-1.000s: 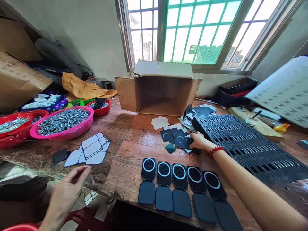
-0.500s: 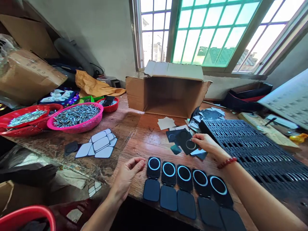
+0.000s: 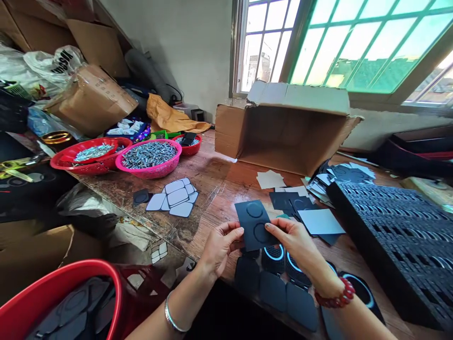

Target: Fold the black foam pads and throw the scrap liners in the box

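Between my two hands is a dark sheet (image 3: 253, 222) with two ring outlines on it. My left hand (image 3: 221, 243) pinches its left edge with thumb and fingers. At the lower right side, my right hand (image 3: 292, 236) grips the sheet, thumb on top. Below the hands lies a row of black hinged pads with white rings (image 3: 274, 253), partly covered by my right hand and forearm. Their plain black flaps (image 3: 272, 289) extend toward the table's front edge. To the left sits a pile of white, rounded pieces with dark borders (image 3: 177, 194).
An open cardboard box (image 3: 283, 141) lies on its side at the back. Bowls of small metal parts (image 3: 148, 158) stand on the left. Loose sheets (image 3: 320, 222) and a black slotted foam tray (image 3: 385, 241) are on the right. A red bin (image 3: 106, 269) is at lower left.
My right hand has brought a dark sheet from the loose pile over to my left hand, which now grips it too. The view has swung left.
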Demonstrator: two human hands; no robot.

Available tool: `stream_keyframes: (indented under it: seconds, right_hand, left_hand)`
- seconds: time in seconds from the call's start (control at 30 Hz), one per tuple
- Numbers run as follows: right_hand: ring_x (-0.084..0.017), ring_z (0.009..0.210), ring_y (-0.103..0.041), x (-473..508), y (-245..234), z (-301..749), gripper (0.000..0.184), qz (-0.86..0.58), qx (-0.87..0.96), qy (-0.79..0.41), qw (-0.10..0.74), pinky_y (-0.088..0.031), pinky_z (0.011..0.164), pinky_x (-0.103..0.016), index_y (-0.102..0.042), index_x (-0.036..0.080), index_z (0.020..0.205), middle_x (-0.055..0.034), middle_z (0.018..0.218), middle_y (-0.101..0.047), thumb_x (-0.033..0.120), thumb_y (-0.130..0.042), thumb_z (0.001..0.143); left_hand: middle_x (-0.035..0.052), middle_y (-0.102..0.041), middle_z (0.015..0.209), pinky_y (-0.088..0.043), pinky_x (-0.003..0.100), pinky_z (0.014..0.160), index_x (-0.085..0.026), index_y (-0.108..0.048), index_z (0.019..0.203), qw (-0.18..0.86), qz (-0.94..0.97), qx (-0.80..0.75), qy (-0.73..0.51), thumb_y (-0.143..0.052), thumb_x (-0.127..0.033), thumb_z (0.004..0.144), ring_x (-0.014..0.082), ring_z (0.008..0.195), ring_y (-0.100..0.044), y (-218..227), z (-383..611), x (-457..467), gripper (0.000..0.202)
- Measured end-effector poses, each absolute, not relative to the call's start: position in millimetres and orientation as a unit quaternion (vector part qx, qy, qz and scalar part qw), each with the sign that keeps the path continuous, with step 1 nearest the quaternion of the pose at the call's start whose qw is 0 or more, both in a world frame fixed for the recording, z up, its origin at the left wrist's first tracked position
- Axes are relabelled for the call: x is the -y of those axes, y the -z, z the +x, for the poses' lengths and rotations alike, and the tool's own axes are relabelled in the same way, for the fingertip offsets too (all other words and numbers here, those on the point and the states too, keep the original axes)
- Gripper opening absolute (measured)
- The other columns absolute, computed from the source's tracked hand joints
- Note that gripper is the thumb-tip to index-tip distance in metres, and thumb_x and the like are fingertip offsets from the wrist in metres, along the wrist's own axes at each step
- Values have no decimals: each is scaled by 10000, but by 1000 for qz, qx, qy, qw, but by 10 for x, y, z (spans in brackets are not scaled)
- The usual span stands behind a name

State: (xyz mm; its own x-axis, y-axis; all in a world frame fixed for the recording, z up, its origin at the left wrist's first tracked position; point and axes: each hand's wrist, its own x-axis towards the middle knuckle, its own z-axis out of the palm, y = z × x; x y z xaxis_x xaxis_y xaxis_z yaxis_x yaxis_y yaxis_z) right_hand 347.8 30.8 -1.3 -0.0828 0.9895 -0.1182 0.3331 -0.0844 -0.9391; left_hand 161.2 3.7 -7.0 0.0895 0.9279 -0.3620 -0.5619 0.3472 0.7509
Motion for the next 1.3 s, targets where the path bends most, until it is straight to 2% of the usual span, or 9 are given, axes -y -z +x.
stream_keyframes:
  seconds: [0.1, 0.23, 0.37, 0.57, 0.8, 0.97, 1.1, 1.2, 1.3]
  right_hand:
    - [-270, 840, -618, -279, -3, 3360, 329, -567, 681, -212, 412, -527, 733, -437, -673, 186, 1053, -97, 920, -663, 385, -641, 792]
    - [-271, 943, -572, -200, -101, 3133, 117, -449, 801, -48, 393, -480, 871, -469, -688, 227, 929, -88, 952, -657, 233, -574, 902]
    - [-248, 849, -581, -203, -145, 2964, 108, -432, 826, -78, 354, -490, 777, -400, -650, 208, 877, -71, 854, -654, 223, -554, 924]
    - [-194, 708, -612, -350, -122, 3014, 189, -494, 774, -173, 356, -452, 646, -296, -602, 197, 778, -42, 749, -648, 183, -484, 925]
    - [-205, 738, -600, -232, -135, 2896, 203, -449, 820, -165, 315, -448, 673, -309, -639, 189, 796, -65, 795, -651, 247, -497, 928]
    - [-161, 559, -513, -382, -123, 2959, 299, -525, 686, -301, 405, -398, 543, -277, -577, 204, 589, -18, 569, -569, 368, -592, 838]
    - [-128, 417, -486, -657, -90, 3281, 385, -569, 570, -368, 465, -376, 406, -245, -567, 201, 649, 6, 482, -546, 560, -601, 784]
    - [-164, 542, -628, -733, -99, 3432, 408, -570, 504, -362, 538, -529, 541, -297, -534, 209, 749, -24, 616, -623, 613, -584, 778]
    - [-203, 765, -705, -581, -151, 3333, 324, -538, 464, -364, 603, -575, 768, -372, -569, 203, 835, -54, 789, -690, 523, -618, 811]
  left_hand:
    - [16, -695, 703, -533, 262, 625, -125, -700, 725, 695, 233, -425, -532, -893, -323, 493, 124, 601, -621, 61, 1563, -24, 361]
    - [-13, -658, 652, -498, 249, 628, -137, -723, 739, 661, 266, -451, -538, -853, -305, 517, 112, 595, -579, 46, 1543, -26, 307]
    - [-29, -605, 575, -413, 219, 572, -144, -757, 720, 610, 325, -486, -535, -794, -281, 549, 97, 558, -494, 45, 1508, -38, 222]
    - [11, -668, 655, -407, 232, 593, -141, -775, 762, 609, 345, -499, -510, -727, -260, 588, 127, 608, -524, 72, 1400, -26, 215]
    - [2, -660, 610, -378, 222, 556, -149, -776, 706, 580, 360, -506, -528, -715, -243, 591, 121, 575, -510, 60, 1422, -19, 161]
    - [15, -690, 629, -404, 222, 568, -140, -787, 749, 603, 336, -510, -513, -733, -221, 583, 119, 568, -538, 74, 1365, -21, 192]
    - [9, -671, 600, -411, 217, 548, -125, -770, 729, 617, 278, -522, -520, -775, -227, 533, 107, 541, -541, 162, 1238, -55, 222]
    - [-3, -669, 619, -423, 214, 546, -134, -747, 735, 610, 253, -526, -536, -785, -250, 531, 100, 536, -545, 243, 1174, -79, 238]
    - [-5, -670, 655, -440, 214, 552, -140, -725, 757, 615, 240, -521, -541, -798, -279, 534, 102, 557, -559, 272, 1198, -78, 273]
